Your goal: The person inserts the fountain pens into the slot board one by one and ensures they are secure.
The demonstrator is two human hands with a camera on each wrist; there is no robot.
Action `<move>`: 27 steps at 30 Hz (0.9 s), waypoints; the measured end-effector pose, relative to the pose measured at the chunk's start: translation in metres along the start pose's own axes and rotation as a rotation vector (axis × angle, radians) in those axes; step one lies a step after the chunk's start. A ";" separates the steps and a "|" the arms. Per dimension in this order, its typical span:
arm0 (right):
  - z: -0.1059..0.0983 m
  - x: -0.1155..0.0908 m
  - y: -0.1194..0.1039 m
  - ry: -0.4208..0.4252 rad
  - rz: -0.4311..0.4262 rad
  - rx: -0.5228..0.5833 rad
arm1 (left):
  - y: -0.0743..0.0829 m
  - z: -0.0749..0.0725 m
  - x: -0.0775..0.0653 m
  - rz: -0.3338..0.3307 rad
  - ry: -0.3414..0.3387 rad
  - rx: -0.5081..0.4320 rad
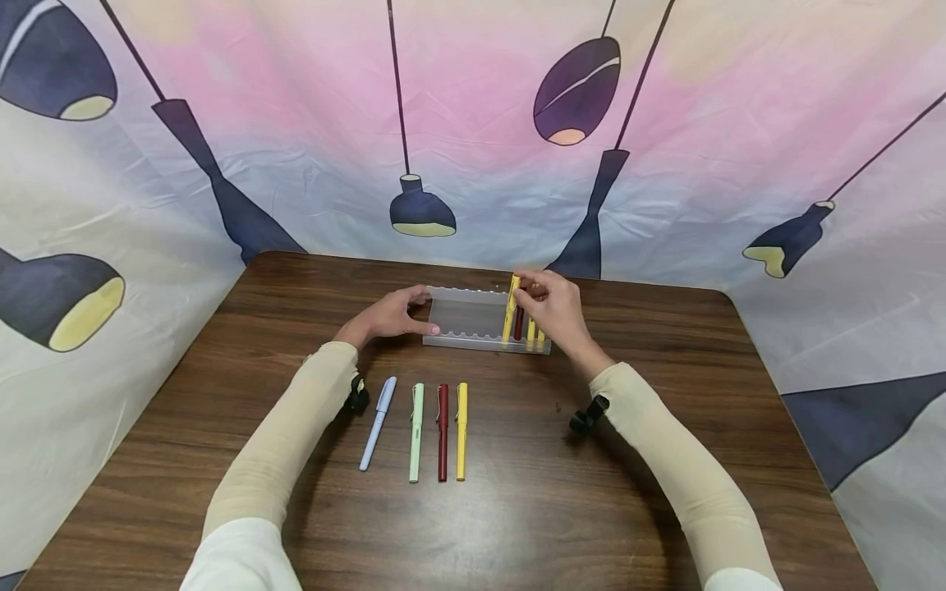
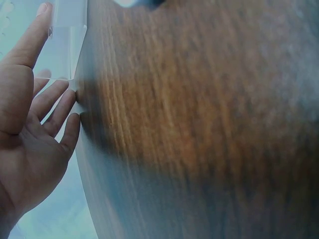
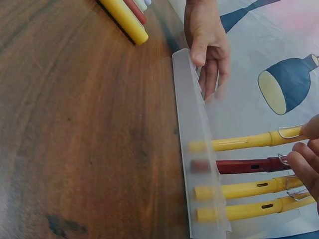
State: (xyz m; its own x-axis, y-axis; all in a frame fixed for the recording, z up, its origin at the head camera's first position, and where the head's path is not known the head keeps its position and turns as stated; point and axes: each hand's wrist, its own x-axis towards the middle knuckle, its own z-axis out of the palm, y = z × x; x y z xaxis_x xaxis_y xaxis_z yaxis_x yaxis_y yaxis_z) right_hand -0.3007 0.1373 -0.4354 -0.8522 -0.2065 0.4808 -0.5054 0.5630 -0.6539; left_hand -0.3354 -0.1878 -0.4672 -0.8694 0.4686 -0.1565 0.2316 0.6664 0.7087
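Observation:
My right hand (image 1: pixel 559 310) pinches the cap end of a yellow pen (image 1: pixel 509 316). This pen's lower end is in the clear pen holder (image 1: pixel 469 318), behind its front wall. Beside it in the holder are a dark red pen (image 3: pixel 244 166) and two more yellow pens (image 3: pixel 241 190), their clips near my right fingers. At the holder's left end is my left hand (image 1: pixel 390 315), thumb on the front rim and the other fingers stretched toward the back. The left wrist view shows those fingers nearly straight at the holder's clear end (image 2: pixel 62 50).
In front of the holder, a light blue pen (image 1: pixel 378 423), a mint green pen (image 1: pixel 417 432), a dark red pen (image 1: pixel 443 432) and a yellow pen (image 1: pixel 461 431) lie on the brown wooden table (image 1: pixel 532 501). A lamp-patterned cloth (image 1: pixel 488 164) hangs behind the table.

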 end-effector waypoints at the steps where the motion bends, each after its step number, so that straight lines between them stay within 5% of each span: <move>1: 0.000 0.001 0.000 -0.002 -0.001 -0.013 | 0.000 0.000 0.000 0.000 0.000 0.001; 27: 0.002 0.017 0.001 -0.063 0.023 -0.097 | -0.001 0.001 -0.001 0.000 0.008 0.011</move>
State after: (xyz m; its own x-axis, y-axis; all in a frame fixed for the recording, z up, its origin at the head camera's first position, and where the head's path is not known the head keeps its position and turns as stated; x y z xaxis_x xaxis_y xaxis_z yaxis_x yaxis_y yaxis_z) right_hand -0.3158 0.1328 -0.4292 -0.8717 -0.2410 0.4267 -0.4728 0.6425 -0.6030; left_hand -0.3343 -0.1881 -0.4681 -0.8726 0.4645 -0.1510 0.2367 0.6725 0.7012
